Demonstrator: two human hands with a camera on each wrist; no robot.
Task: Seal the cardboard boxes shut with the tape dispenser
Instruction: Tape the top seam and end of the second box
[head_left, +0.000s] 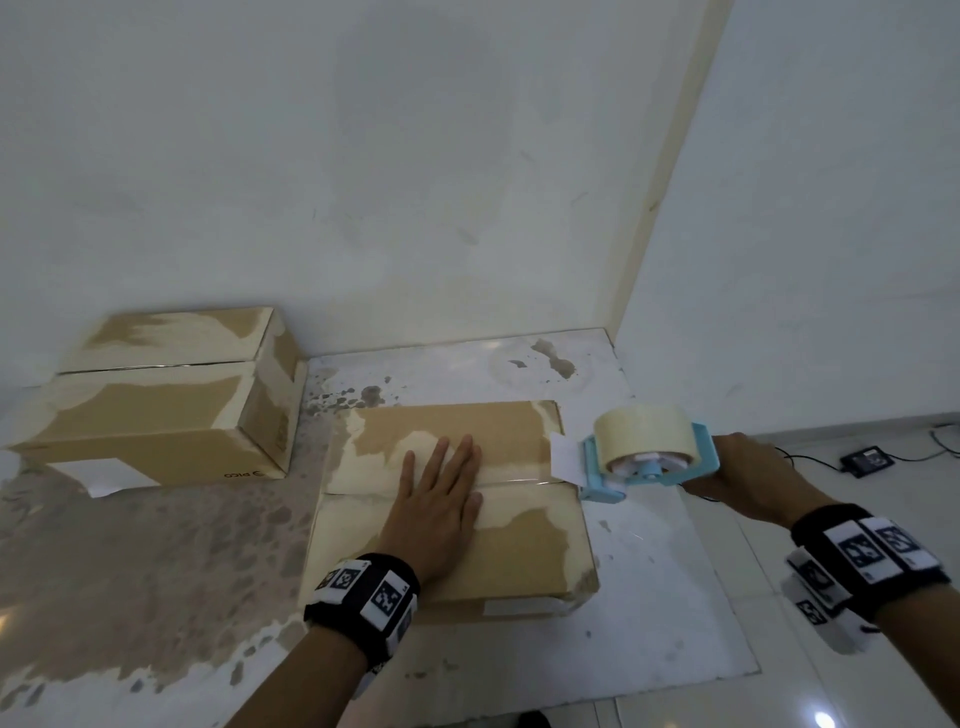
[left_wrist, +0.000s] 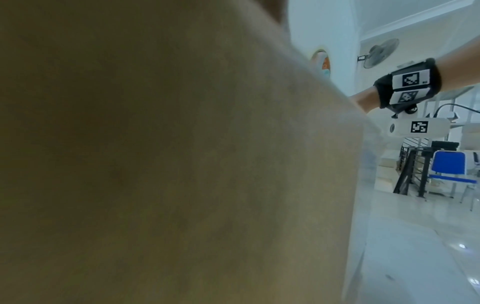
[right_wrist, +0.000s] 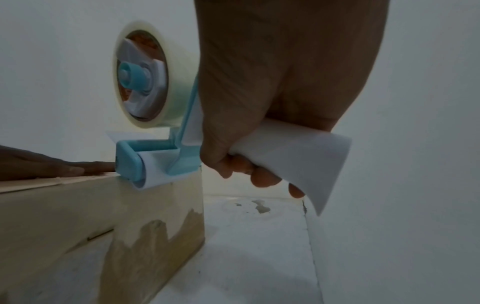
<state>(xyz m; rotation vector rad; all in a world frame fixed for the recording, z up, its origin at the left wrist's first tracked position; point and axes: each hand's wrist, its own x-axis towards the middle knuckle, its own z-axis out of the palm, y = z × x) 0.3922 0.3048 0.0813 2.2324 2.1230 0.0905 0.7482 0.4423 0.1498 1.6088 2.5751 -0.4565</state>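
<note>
The left hand (head_left: 439, 499) lay flat, fingers straight, on the near box (head_left: 519, 551), pressing across its centre seam. Just right of those fingertips, the right hand (head_left: 743, 478) gripped the handle of the dispenser (head_left: 647, 457), whose roller touched the box's right edge. A glossy strip seemed to run along the seam from under the left hand to the roller, so this seam looked nearly taped, with the cut left. Beyond the left hand, the far box (head_left: 156, 395) looked untaped.

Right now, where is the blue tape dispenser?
In the head view, the blue plastic tape dispenser is in the right hand, at the right edge of the nearer brown cardboard box.
</note>
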